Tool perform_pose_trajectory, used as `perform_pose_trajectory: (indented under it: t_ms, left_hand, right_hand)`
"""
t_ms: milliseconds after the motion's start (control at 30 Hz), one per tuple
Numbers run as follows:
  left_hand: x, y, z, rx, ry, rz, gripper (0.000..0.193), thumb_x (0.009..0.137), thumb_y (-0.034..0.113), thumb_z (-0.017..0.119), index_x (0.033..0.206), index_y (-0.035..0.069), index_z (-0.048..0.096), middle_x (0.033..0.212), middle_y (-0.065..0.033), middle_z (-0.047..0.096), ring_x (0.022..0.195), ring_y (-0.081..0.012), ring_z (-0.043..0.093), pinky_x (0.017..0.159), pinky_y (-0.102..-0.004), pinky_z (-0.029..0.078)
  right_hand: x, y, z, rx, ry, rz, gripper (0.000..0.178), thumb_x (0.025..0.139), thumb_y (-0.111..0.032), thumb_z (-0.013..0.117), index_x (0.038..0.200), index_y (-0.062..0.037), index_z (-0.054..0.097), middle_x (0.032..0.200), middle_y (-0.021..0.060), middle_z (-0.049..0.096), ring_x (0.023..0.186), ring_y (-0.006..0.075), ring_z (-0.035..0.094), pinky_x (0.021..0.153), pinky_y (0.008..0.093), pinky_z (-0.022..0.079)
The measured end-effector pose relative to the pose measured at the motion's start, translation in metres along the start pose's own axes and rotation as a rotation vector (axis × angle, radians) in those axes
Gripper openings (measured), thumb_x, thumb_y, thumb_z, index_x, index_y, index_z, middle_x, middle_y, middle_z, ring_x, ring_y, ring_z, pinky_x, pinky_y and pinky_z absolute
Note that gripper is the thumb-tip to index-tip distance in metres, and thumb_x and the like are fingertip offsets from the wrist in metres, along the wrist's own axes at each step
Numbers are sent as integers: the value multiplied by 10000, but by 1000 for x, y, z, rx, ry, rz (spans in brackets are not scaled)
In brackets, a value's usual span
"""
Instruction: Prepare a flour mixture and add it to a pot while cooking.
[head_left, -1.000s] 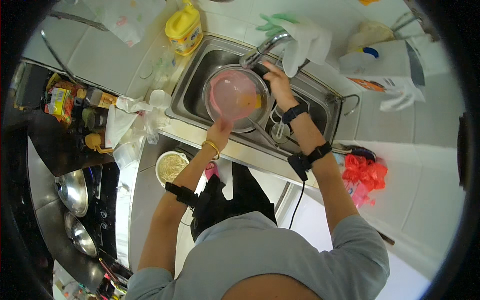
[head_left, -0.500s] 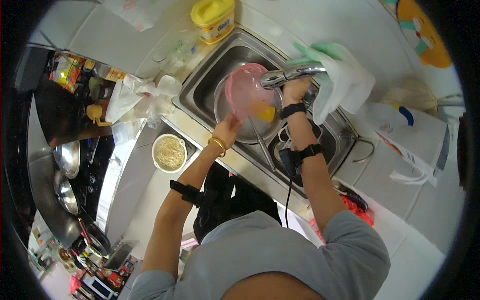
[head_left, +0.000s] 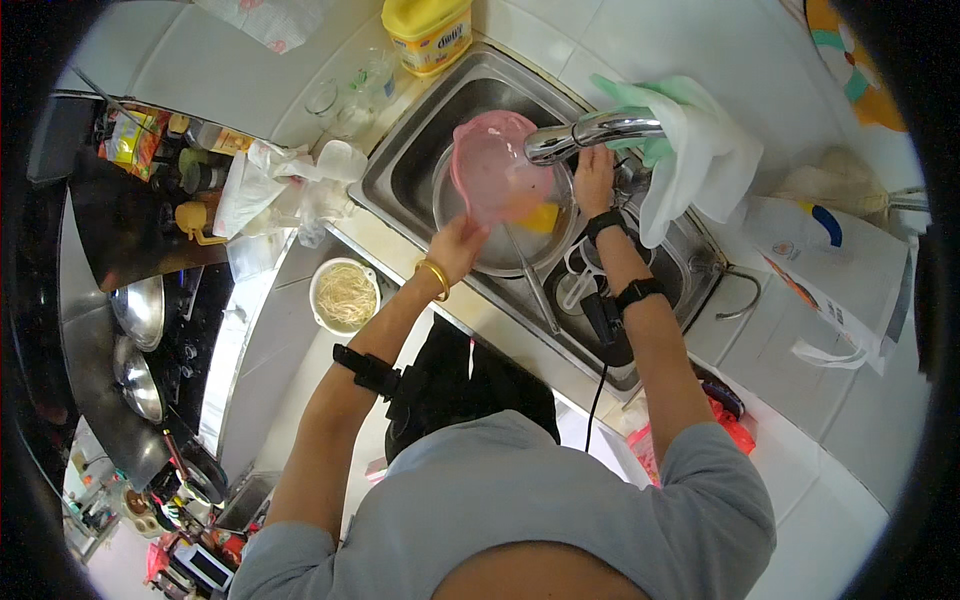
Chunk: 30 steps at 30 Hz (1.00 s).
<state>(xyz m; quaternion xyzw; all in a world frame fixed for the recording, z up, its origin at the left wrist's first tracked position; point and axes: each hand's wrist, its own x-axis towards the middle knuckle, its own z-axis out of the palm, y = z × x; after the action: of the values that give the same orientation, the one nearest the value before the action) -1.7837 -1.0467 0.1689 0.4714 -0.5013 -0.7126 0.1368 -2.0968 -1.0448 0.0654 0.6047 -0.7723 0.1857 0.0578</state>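
My left hand (head_left: 459, 247) grips the near rim of a translucent pink bowl (head_left: 488, 165), thumb at its edge. The bowl is held tilted over a round metal basin (head_left: 447, 222) in the left sink compartment. Close by the chrome faucet (head_left: 590, 133), my right hand (head_left: 594, 182) has its fingers stretched out, with nothing seen in it. Whether it touches the faucet's base is hidden. Beside the bowl, a yellow piece (head_left: 541, 217) shows in the basin. A long metal utensil handle (head_left: 538, 290) leans out over the sink's near edge.
Over the faucet hang white and green gloves (head_left: 690, 165). The right sink compartment holds a white-handled item (head_left: 577, 290). A white bowl of pale strands (head_left: 345, 297) stands left of the sink. A yellow tub (head_left: 428, 35) sits behind it, and a white bag (head_left: 830, 270) is at right.
My right hand has shifted slightly, its fingers now showing straighter beside the faucet. My left hand still holds the pink bowl, nearly in place. The whole view has shifted a little.
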Motion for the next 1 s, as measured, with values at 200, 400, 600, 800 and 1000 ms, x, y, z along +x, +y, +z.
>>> perform_pose_trajectory:
  t_ms: [200,400,600,800,1000]
  left_hand:
    - [10,-12,-8,230,119,140,222,915,233,584,1039,54,538,699,12,532,577,-86,486,505,-245,391]
    - [13,-9,-5,601,190,315,283,887,291,593,931,18,533,791,-168,632,669,-297,599,630,-376,476]
    - [5,12,-4,681,132,187,320,884,361,565,956,50,538,878,-182,662,821,-402,623,700,-468,493]
    - [3,17,2,955,141,194,282,922,378,484,1000,107,482,868,-195,659,819,-425,617,710,-525,478]
    - [1,34,-5,845,194,151,287,906,370,507,978,94,477,873,-192,658,832,-438,605,728,-525,475]
  right_hand:
    - [8,-49,-38,497,95,185,488,956,-307,433,1181,125,395,1397,348,249,1303,521,202,1091,510,192]
    - [-25,-94,-79,611,-56,-19,328,919,-182,519,1180,14,539,1222,223,543,1134,397,501,973,440,393]
    - [9,-102,-100,819,-336,328,186,922,-75,529,1093,-26,582,1080,114,604,925,159,588,762,273,474]
    - [19,-149,-68,2270,-223,717,256,928,-39,487,1166,-90,567,1112,74,593,1038,208,561,921,334,476]
    - [-9,-137,-69,647,-235,-212,249,919,-207,519,1072,-48,636,1079,117,620,997,248,574,891,381,419]
